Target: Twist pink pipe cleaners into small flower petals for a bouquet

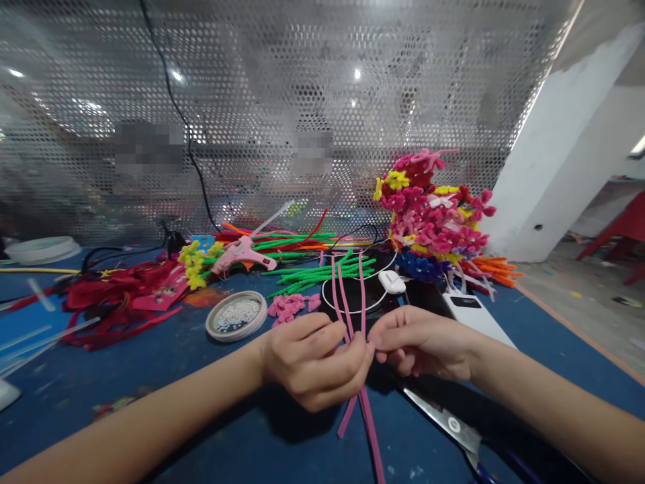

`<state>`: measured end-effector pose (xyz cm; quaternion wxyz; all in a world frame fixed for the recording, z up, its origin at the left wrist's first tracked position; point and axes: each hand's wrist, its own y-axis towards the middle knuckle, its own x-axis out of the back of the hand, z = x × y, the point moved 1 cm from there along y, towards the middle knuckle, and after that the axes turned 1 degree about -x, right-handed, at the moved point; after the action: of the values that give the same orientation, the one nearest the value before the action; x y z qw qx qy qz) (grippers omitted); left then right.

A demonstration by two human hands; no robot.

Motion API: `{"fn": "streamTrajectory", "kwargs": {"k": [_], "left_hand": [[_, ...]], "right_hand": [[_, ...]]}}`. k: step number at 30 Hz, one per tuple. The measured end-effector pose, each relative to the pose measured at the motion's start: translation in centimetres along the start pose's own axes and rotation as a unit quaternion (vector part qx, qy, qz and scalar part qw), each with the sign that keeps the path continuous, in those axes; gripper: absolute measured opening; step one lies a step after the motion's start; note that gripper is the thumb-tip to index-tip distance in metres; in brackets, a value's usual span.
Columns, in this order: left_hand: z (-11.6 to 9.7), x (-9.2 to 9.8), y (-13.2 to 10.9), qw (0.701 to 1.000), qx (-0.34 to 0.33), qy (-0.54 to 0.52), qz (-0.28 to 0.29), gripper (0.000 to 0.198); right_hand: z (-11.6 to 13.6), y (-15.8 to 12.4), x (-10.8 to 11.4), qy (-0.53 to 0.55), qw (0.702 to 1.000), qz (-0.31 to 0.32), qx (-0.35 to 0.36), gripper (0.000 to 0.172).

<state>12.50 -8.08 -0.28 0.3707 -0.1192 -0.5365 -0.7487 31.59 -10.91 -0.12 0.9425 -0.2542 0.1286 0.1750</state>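
My left hand is closed in a pinch, its fingertips meeting those of my right hand over the table. The right fingers are pinched too, and a bit of pink shows below them. Between the hands is a short pink pipe cleaner, mostly hidden by the fingers. Long pink pipe cleaners run under the hands, stretching away from me and toward the front edge, some crossing. Beside my right wrist lie scissors with silver blades and dark blue handles. Past my left hand sits a small heap of bent pink pieces.
A round dish of beads stands left, near a pink glue gun and red ribbons. Green pipe cleaners, a white earphone case and a white power bank lie beyond. Pipe-cleaner flowers are piled against the perforated metal panel.
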Motion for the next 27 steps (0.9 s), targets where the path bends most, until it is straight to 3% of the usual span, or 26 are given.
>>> {"fn": "streamTrajectory", "kwargs": {"k": [4, 7, 9, 11, 13, 14, 16, 18, 20, 21, 22, 23, 24, 26, 27], "left_hand": [[1.3, 0.1, 0.7, 1.0, -0.02, 0.014, -0.001, 0.015], [2.5, 0.0, 1.8, 0.998, -0.064, 0.001, 0.004, 0.012], [2.8, 0.2, 2.8, 0.998, 0.028, -0.041, 0.038, 0.012], [2.7, 0.5, 3.8, 0.968, 0.183, -0.142, 0.1, 0.013], [2.5, 0.8, 4.5, 0.879, 0.346, -0.292, 0.15, 0.014], [2.3, 0.9, 4.7, 0.811, 0.412, -0.378, 0.169, 0.013], [2.1, 0.9, 4.8, 0.647, 0.505, -0.53, 0.215, 0.011], [1.9, 0.6, 4.5, 0.471, 0.547, -0.629, 0.288, 0.009], [1.8, 0.2, 4.0, 0.334, 0.551, -0.672, 0.364, 0.008], [1.7, 0.1, 3.9, 0.3, 0.545, -0.68, 0.388, 0.007], [1.7, 0.0, 3.8, 0.298, 0.539, -0.68, 0.398, 0.007], [1.8, 0.0, 3.8, 0.334, 0.536, -0.67, 0.39, 0.008], [1.9, 0.1, 3.8, 0.409, 0.533, -0.642, 0.369, 0.008], [2.2, 0.3, 4.2, 0.628, 0.489, -0.522, 0.307, 0.011], [2.3, 0.6, 4.3, 0.742, 0.433, -0.43, 0.276, 0.013]], "right_hand": [[0.4, -0.4, -1.0, -0.057, 0.994, -0.048, 0.074, 0.019], [0.6, -0.8, -1.8, -0.154, 0.963, -0.128, 0.183, 0.019], [0.5, -1.1, -2.1, -0.261, 0.904, -0.191, 0.28, 0.017], [0.2, -1.4, -2.2, -0.381, 0.809, -0.239, 0.38, 0.014], [-0.1, -1.8, -2.1, -0.486, 0.692, -0.245, 0.474, 0.014], [-0.3, -2.0, -1.9, -0.531, 0.632, -0.23, 0.515, 0.016], [-0.4, -2.6, -1.5, -0.618, 0.508, -0.175, 0.574, 0.021], [-0.2, -3.1, -1.1, -0.693, 0.405, -0.09, 0.589, 0.022], [0.0, -3.4, -0.9, -0.74, 0.365, 0.002, 0.564, 0.02], [0.1, -3.4, -0.9, -0.75, 0.37, 0.035, 0.548, 0.02], [0.1, -3.3, -1.0, -0.749, 0.389, 0.047, 0.534, 0.019], [0.2, -3.1, -1.1, -0.742, 0.416, 0.036, 0.524, 0.019], [0.2, -2.9, -1.2, -0.724, 0.452, 0.003, 0.521, 0.02], [0.4, -2.5, -1.5, -0.653, 0.553, -0.109, 0.507, 0.023], [0.6, -2.3, -1.6, -0.601, 0.614, -0.167, 0.484, 0.022]]}}
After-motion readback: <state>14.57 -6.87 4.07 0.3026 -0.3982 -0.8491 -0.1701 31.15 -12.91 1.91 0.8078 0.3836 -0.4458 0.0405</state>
